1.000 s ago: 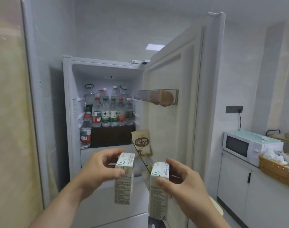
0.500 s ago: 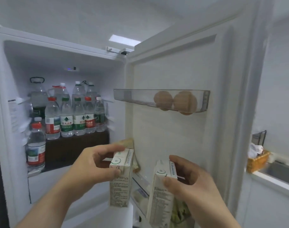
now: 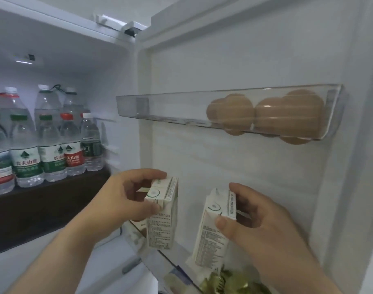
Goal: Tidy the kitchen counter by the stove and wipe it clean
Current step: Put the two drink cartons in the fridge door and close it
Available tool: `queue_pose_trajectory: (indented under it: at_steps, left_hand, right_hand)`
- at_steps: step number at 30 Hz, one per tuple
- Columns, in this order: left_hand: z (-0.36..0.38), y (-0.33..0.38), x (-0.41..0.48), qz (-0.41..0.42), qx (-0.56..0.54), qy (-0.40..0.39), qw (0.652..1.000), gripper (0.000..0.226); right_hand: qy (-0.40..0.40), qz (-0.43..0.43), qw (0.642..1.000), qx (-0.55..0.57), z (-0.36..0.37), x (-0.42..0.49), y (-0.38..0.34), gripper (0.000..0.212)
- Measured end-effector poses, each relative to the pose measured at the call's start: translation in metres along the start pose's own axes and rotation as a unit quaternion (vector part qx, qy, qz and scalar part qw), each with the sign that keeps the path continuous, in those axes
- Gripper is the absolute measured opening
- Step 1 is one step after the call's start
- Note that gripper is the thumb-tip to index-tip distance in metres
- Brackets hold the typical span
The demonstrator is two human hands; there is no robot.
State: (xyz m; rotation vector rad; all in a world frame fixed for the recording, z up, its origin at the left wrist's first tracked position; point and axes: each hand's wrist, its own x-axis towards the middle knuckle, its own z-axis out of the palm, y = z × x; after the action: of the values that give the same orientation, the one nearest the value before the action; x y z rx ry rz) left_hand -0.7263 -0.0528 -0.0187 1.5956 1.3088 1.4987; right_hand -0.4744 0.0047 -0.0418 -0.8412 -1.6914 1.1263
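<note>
Two small white printed cartons are held before the open white fridge door (image 3: 245, 60): the left carton (image 3: 162, 225) is gripped at its top by the left hand (image 3: 128, 196), the right carton (image 3: 209, 234) by the right hand (image 3: 262, 223). Brown eggs (image 3: 287, 115) are seen in a clear plastic door shelf (image 3: 170, 107) above.

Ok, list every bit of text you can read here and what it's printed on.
"农夫山泉" on the green-label bottle.
"夫山泉" on the red-label bottle; its first character is hidden.
Print on the left carton and the right carton: too blurred to read.
Other bottle labels: too small or blurred.
</note>
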Motion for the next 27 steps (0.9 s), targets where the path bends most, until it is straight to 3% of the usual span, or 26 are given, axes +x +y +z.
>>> queue_pose_trajectory:
  at_steps: [4, 8, 12, 17, 27]
  left_hand:
    - [-0.01, -0.011, 0.024, 0.004, 0.008, -0.037, 0.999, 0.066]
    - [-0.018, -0.02, 0.043, 0.013, 0.063, -0.09, 0.994, 0.069]
    - [-0.028, -0.033, 0.064, 0.024, 0.116, -0.14, 0.983, 0.069]
    - [-0.046, -0.065, 0.088, 0.046, 0.066, -0.2, 0.976, 0.069]
    - [-0.064, -0.097, 0.117, 0.164, 0.219, -0.329, 0.904, 0.053]
  right_hand:
    - [0.016, 0.01, 0.999, -0.04, 0.001, 0.01, 0.002, 0.056]
    - [0.042, 0.028, 0.993, -0.106, 0.007, 0.017, 0.002, 0.072]
    - [0.057, 0.054, 0.988, -0.135, 0.021, 0.021, 0.001, 0.074]
    - [0.089, 0.081, 0.984, -0.132, 0.049, 0.03, -0.005, 0.068]
    - [0.137, 0.147, 0.969, -0.146, 0.1, 0.04, 0.004, 0.062]
